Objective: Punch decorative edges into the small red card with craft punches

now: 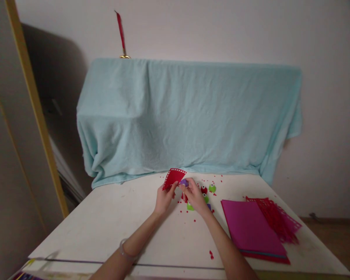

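A red sheet of paper [172, 178], with small holes along its edges, is pinched in my left hand [163, 201]. My right hand [195, 196] grips a small purple craft punch [184, 182] at the sheet's lower right edge. How far the paper reaches into the punch is too small to tell. Beside and partly behind my right hand stand several similar small punches, among them a green one [212, 188] and a red one [203, 189]. Another green punch [190, 207] lies under the right wrist. Tiny red paper cutouts [195, 220] are scattered around them on the white table [105, 225].
On the right lies a stack of magenta and red sheets [251, 229], with red punched paper scraps [275, 217] beside it. A light blue cloth [192, 116] hangs over something at the table's back. A yellow-edged panel [36, 105] stands at the left.
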A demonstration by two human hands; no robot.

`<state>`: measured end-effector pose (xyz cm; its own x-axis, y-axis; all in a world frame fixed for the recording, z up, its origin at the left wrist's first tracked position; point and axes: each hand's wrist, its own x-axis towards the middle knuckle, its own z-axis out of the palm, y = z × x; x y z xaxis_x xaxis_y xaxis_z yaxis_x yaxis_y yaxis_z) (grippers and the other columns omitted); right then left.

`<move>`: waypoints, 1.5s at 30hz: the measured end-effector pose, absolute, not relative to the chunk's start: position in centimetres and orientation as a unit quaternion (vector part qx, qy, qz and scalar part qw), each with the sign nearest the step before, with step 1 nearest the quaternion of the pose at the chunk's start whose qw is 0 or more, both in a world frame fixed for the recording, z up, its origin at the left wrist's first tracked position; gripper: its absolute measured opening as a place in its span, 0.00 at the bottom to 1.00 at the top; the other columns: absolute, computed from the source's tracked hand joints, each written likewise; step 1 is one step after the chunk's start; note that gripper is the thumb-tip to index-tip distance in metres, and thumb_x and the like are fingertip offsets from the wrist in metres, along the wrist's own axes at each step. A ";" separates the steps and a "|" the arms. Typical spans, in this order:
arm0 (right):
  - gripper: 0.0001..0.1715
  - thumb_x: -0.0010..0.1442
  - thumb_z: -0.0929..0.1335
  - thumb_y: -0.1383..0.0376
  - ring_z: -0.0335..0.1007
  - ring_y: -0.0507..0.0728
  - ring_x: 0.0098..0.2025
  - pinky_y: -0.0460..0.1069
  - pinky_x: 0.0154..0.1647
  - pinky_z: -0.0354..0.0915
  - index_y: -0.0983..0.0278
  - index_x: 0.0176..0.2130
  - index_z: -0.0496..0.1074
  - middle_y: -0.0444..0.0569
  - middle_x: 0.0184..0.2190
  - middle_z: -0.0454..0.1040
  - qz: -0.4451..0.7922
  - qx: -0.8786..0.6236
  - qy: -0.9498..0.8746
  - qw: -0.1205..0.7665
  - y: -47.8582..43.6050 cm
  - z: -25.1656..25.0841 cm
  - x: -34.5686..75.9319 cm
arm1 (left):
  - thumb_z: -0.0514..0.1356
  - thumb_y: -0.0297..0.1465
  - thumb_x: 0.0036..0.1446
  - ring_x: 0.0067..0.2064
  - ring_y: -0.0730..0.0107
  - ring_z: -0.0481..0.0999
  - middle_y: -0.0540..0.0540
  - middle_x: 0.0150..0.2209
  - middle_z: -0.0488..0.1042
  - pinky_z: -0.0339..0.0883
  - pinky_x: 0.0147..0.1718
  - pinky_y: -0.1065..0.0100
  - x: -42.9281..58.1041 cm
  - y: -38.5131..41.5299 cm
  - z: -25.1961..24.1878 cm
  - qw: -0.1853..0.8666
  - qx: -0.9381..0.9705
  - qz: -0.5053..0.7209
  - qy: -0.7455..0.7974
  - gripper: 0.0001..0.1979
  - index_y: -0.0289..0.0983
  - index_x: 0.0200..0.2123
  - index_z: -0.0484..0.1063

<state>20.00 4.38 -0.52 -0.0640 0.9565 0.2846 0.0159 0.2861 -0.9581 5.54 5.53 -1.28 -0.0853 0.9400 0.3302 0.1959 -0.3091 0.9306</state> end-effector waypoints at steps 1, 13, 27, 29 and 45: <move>0.19 0.57 0.67 0.50 0.62 0.50 0.19 0.44 0.19 0.60 0.60 0.41 0.64 0.41 0.27 0.70 0.428 -0.414 -0.591 0.545 4.4 -0.5 20.0 | 0.58 0.49 0.55 0.19 0.72 0.66 0.51 0.15 0.66 0.58 0.22 0.73 5.5 5.5 -1.2 0.333 0.586 0.557 0.485 0.24 0.36 0.18 0.69; 0.20 0.58 0.67 0.50 0.62 0.50 0.18 0.44 0.19 0.59 0.59 0.43 0.63 0.38 0.23 0.68 0.417 -0.403 -0.596 0.555 4.6 -0.5 20.2 | 0.59 0.49 0.54 0.19 0.74 0.64 0.51 0.16 0.67 0.57 0.20 0.73 5.8 5.4 -1.3 0.369 0.594 0.544 0.463 0.22 0.34 0.25 0.72; 0.21 0.53 0.69 0.48 0.68 0.55 0.28 0.46 0.23 0.62 0.61 0.36 0.68 0.47 0.29 0.72 0.379 -0.437 -0.549 0.604 4.1 1.5 20.4 | 0.56 0.45 0.57 0.19 0.74 0.64 0.49 0.16 0.68 0.55 0.19 0.73 5.6 5.6 -1.6 0.402 0.613 0.506 0.455 0.22 0.33 0.21 0.70; 0.21 0.53 0.69 0.47 0.68 0.56 0.28 0.47 0.24 0.63 0.61 0.36 0.68 0.47 0.27 0.71 0.380 -0.440 -0.547 0.603 4.1 1.6 20.5 | 0.56 0.44 0.57 0.19 0.73 0.65 0.49 0.17 0.68 0.56 0.20 0.73 5.6 5.7 -1.8 0.404 0.615 0.508 0.449 0.20 0.33 0.23 0.71; 0.22 0.52 0.70 0.46 0.62 0.53 0.23 0.47 0.23 0.59 0.62 0.32 0.70 0.42 0.22 0.68 0.371 -0.432 -0.551 0.611 4.1 1.3 20.8 | 0.55 0.42 0.59 0.21 0.73 0.64 0.51 0.17 0.67 0.57 0.23 0.72 5.6 5.4 -1.5 0.386 0.635 0.490 0.456 0.21 0.33 0.21 0.70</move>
